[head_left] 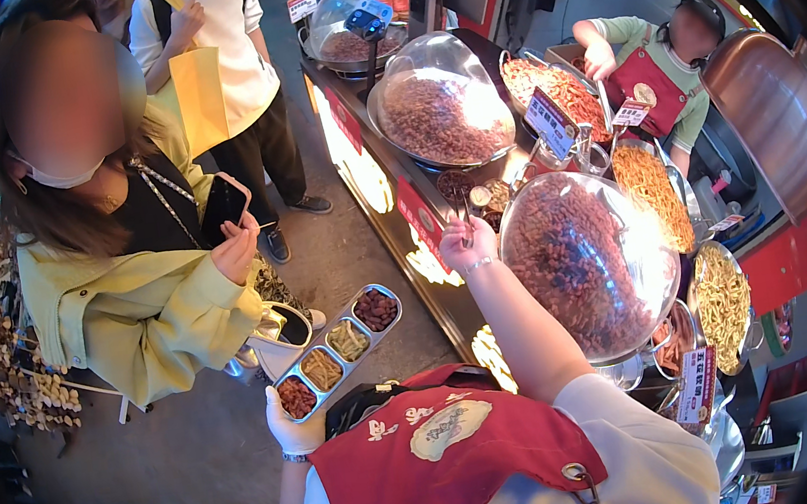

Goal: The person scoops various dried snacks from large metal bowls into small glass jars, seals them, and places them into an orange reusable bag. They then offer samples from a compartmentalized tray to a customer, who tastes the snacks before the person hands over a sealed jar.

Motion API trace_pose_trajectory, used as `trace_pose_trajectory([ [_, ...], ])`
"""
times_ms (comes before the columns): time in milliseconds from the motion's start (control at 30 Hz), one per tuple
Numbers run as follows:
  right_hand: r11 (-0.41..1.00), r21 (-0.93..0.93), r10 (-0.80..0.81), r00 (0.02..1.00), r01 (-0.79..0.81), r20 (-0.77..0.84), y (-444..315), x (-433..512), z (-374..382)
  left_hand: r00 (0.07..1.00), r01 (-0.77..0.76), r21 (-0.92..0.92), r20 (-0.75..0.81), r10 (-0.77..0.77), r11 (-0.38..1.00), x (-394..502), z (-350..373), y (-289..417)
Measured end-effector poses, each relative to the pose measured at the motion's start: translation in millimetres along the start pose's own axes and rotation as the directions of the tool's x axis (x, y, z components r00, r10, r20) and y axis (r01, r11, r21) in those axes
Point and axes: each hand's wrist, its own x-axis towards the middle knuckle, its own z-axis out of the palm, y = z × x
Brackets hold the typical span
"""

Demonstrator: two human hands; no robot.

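My left hand [295,425], in a white glove, holds the near end of a long metal tray [335,355] with round-cornered compartments. In them lie reddish-brown chunks [297,397], tan strips [321,368], pale green-yellow pieces [347,340] and dark brown pieces [376,310]. Bare, with a bracelet at the wrist, my right hand [468,242] grips slim metal tongs [461,203] over the counter's edge. Their tips reach toward a small bowl of dark red bits [455,183]. Beside it stand small jars [496,195]. What the tips touch, I cannot tell.
Clear domes cover pans of reddish-brown food [563,262] [431,109] on the counter. Open pans of noodle-like strips [721,303] stand farther right. A person in a yellow jacket [132,315] faces me, holding a phone [225,204] and a thin pick. A worker in a red apron [644,86] stands behind the counter.
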Motion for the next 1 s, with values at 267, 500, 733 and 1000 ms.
trace_pose_trajectory([
  [267, 0.59, -0.803, 0.235, 0.934, 0.084, 0.271, 29.4, -153.1, -0.4, 0.981, 0.19, -0.29, 0.103, -0.167, 0.938, 29.0, -6.3, -10.6],
  [500, 0.282, -0.952, 0.262, 0.944, 0.122, 0.198, 11.7, -239.1, -31.2, 0.958, 0.284, -0.463, 0.169, -0.23, 0.84, 48.8, 35.4, 5.7],
  [733, 0.349, -0.922, 0.255, 0.93, 0.166, 0.265, 4.6, -264.1, -52.7, 0.957, 0.283, -0.459, 0.187, -0.22, 0.842, 53.9, 46.6, 7.5],
  [1000, 0.496, -0.776, 0.007, 0.892, 0.39, 0.453, -11.9, -312.5, -29.1, 0.909, 0.412, -0.543, 0.303, -0.286, 0.732, 22.8, 76.1, 15.6],
])
